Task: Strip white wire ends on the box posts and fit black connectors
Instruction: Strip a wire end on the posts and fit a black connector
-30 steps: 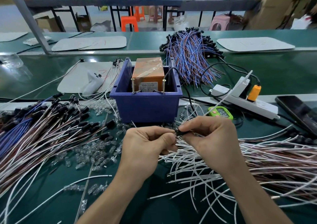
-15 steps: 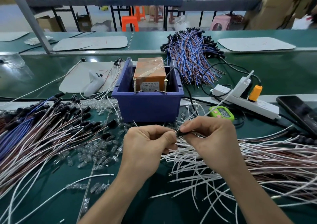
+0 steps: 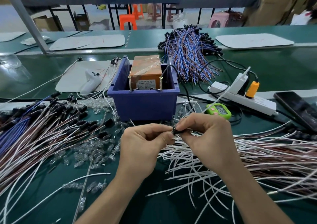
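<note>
Finished leads [image 3: 42, 129] lying heaped at 9 o'clock. We are pinching black connector [image 3: 175, 131] from both sides, just below blue box [image 3: 144, 103] at 12 o'clock: left hand [image 3: 142, 143] fingers curled tight, right hand [image 3: 205, 138] likewise. We are risking bent strands if pushing off-axis, and loose white wires [image 3: 197, 165] at 4 o'clock snagging.

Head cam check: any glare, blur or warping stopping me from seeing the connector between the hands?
Head view: left hand and right hand are sharp; the black connector they pinch is small, mostly hidden by fingers; glare sits on the green belt at left, away from the work; wide-angle bowing curves the bench edges; background top right is smeared.
</note>
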Available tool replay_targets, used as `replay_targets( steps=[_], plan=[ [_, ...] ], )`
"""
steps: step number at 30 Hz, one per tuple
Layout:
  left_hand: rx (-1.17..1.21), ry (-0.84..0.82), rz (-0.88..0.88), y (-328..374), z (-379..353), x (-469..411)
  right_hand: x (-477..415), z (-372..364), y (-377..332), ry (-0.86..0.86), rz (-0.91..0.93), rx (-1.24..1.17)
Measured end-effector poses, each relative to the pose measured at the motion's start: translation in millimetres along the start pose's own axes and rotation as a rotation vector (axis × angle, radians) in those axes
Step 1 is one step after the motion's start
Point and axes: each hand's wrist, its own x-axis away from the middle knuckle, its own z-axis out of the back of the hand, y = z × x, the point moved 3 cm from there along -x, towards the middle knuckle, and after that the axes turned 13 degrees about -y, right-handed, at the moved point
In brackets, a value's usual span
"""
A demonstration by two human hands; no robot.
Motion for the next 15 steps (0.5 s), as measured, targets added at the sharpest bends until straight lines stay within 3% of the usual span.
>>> replay_targets(
  steps=[5, 9, 15],
  plan=[
    [-0.036, -0.058, 0.100, -6, 3, -3, -1, 0, 8, -0.029, -0.025, -0.049],
    [-0.109, -0.044, 0.078, -3, 2, -3, -3, -3, 11, -0.068, -0.027, -0.095],
    [0.085, 0.082, -0.042, 8, 3, -1, -8, -2, 17, -0.076, -0.058, -0.561]
  ],
)
